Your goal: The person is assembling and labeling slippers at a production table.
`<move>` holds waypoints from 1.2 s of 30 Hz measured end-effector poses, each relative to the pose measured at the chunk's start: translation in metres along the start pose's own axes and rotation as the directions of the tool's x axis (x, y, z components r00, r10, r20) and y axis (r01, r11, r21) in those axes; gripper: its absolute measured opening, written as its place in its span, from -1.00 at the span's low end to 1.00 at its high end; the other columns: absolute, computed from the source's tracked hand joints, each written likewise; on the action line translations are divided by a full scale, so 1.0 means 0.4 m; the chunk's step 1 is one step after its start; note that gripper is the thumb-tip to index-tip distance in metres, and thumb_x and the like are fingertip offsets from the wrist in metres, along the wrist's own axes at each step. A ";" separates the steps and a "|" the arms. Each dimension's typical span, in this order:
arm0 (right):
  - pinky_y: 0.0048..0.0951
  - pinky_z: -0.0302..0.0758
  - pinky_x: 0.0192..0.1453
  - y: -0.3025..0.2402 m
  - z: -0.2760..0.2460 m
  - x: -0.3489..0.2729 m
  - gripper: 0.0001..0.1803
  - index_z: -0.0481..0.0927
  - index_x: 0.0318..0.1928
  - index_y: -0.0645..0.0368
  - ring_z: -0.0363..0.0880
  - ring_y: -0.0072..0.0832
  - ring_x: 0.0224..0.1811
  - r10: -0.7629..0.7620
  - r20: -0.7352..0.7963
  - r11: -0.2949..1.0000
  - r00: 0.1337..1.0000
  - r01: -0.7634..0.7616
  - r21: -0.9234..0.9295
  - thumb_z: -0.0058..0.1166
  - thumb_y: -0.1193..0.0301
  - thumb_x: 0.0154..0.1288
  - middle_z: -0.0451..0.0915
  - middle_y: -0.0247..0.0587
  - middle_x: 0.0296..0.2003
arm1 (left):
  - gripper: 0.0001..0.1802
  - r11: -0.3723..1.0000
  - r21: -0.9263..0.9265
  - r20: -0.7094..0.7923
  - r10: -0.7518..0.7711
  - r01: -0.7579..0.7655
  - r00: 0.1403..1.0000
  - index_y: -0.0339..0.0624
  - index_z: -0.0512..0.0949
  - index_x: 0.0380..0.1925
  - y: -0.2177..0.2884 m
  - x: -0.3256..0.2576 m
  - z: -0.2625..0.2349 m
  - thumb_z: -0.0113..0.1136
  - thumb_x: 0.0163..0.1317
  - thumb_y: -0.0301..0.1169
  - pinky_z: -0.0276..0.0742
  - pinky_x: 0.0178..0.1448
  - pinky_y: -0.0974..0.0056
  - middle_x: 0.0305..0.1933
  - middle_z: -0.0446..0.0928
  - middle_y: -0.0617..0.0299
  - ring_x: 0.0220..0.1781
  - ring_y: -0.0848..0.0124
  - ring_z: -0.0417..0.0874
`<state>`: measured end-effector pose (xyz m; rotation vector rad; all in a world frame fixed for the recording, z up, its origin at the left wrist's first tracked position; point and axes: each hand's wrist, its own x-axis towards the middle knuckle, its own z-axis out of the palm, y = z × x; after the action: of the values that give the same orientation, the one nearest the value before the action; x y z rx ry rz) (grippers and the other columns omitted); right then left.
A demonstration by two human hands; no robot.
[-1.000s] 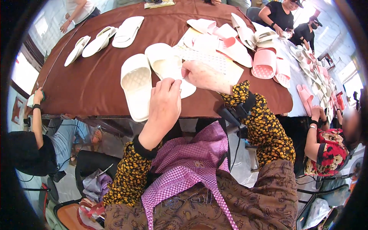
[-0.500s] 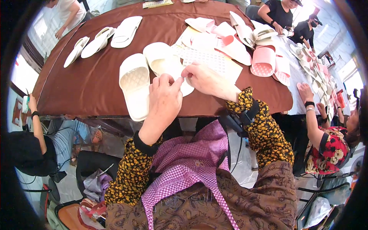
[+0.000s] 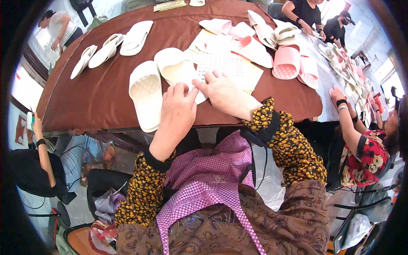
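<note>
A pair of cream-white slippers lies on the table in front of me: the left slipper [image 3: 143, 85] stands free, and the right slipper [image 3: 172, 61] is partly covered by my hands. My left hand [image 3: 176, 106] rests over that right slipper's heel end, fingers bent together; whatever they hold is hidden. From the right, my right hand [image 3: 227, 95] reaches over the same heel, its thumb pressed down near the left fingertips and its other fingers loosely apart. Beyond it lie sheets of small printed labels [image 3: 221, 70], partly under the pink-and-white slippers [image 3: 250, 51].
A brown cloth covers the table [image 3: 102, 93]. Single white slippers [image 3: 136, 38] lie at the far left. Pink slippers [image 3: 287, 61] stand at the right, beside a side table heaped with more slippers [image 3: 355, 80]. Other people sit or stand around, one close at my right [image 3: 365, 161].
My fingertips have parted from a close pinch above the slipper. My right hand has lowered and flattened, its thumb now on the slipper's heel area. The whole view has shifted slightly.
</note>
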<state>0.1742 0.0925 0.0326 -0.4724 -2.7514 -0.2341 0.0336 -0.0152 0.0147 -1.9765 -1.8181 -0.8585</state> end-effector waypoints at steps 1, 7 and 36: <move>-0.21 0.45 -0.02 0.001 0.005 0.002 -0.71 0.49 -0.03 0.15 0.50 -0.13 -0.08 -0.007 -0.013 1.000 1.000 0.007 -0.001 -0.12 0.43 0.25 0.51 0.00 -0.20 | -0.68 1.000 -0.004 0.005 0.004 -0.004 1.000 -0.18 0.58 -0.15 0.002 -0.001 -0.003 0.12 0.03 -0.60 0.40 -0.04 0.13 -0.19 0.41 0.09 -0.15 0.14 0.44; -0.14 0.47 0.02 0.032 -0.013 0.019 -0.70 0.51 -0.04 0.17 0.51 -0.08 -0.03 0.035 0.076 0.977 0.996 -0.051 0.206 -0.10 0.45 0.22 0.54 0.03 -0.15 | -0.69 1.000 -0.014 0.048 0.016 -0.015 0.999 -0.19 0.57 -0.15 0.004 -0.021 -0.026 0.14 0.03 -0.60 0.42 -0.05 0.11 -0.16 0.45 0.09 -0.13 0.13 0.50; -0.22 0.42 0.10 -0.023 -0.105 0.026 -0.59 0.57 0.00 0.13 0.44 -0.17 0.02 -0.038 0.333 0.999 0.942 0.032 0.025 -0.05 0.56 0.08 0.51 -0.11 -0.14 | -0.65 0.998 -0.059 0.073 0.026 -0.022 0.997 -0.18 0.58 -0.10 -0.020 -0.034 -0.037 0.17 0.04 -0.53 0.40 -0.03 0.17 -0.12 0.47 0.14 -0.05 0.22 0.50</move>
<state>0.1743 0.0777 0.0745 -0.4984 -3.0924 -0.1468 0.0226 -0.0340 0.0164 -2.0879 -1.8252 -0.8514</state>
